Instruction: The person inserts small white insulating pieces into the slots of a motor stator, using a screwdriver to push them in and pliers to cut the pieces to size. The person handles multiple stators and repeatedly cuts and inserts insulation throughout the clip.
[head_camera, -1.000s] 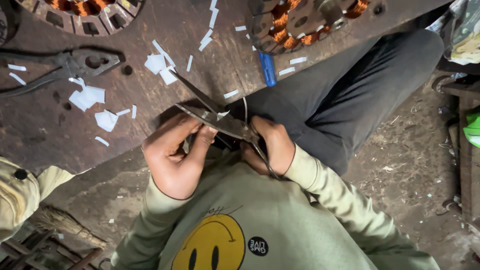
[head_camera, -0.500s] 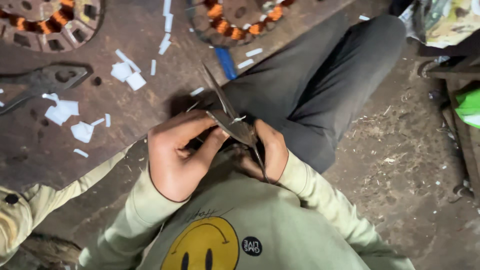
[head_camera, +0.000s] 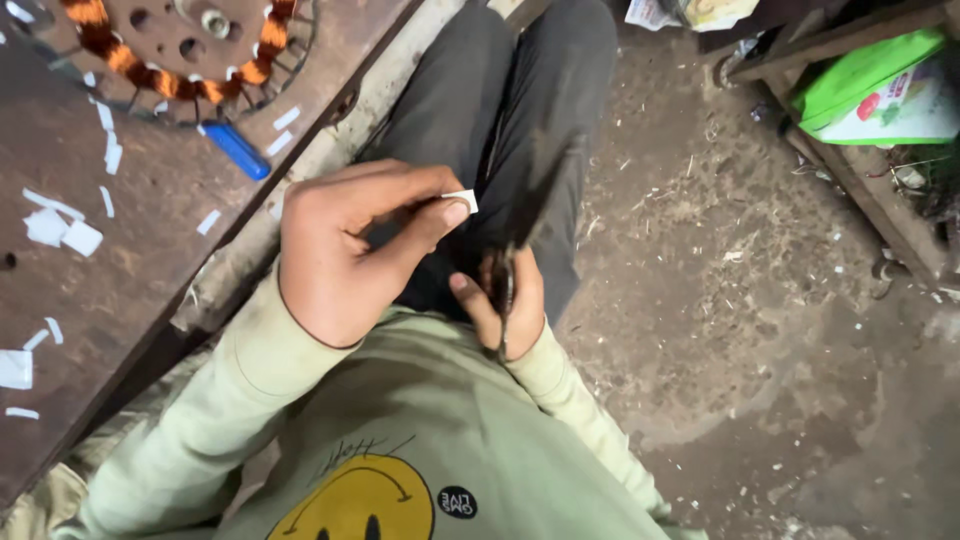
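Observation:
My left hand (head_camera: 350, 250) pinches a small white paper piece (head_camera: 462, 199) between thumb and fingertips, above my dark trousers (head_camera: 480, 120). Just to its right, my right hand (head_camera: 505, 305) grips the handles of dark scissors (head_camera: 530, 215), whose blurred blades point up and away from me. The paper piece sits close to the blades, left of them. Both hands are in front of my pale green sweatshirt.
A worn brown workbench (head_camera: 150, 250) lies at left with scattered white paper scraps (head_camera: 80, 238), a blue pen-like object (head_camera: 237, 151) and a round motor stator with orange copper windings (head_camera: 190, 50). Dirt floor at right; a green and white bag (head_camera: 880, 90) on a wooden frame.
The view has swung right, so the bench slid left. My left hand let go of the scissors' area and lifted with a small paper piece; the scissors now point upward.

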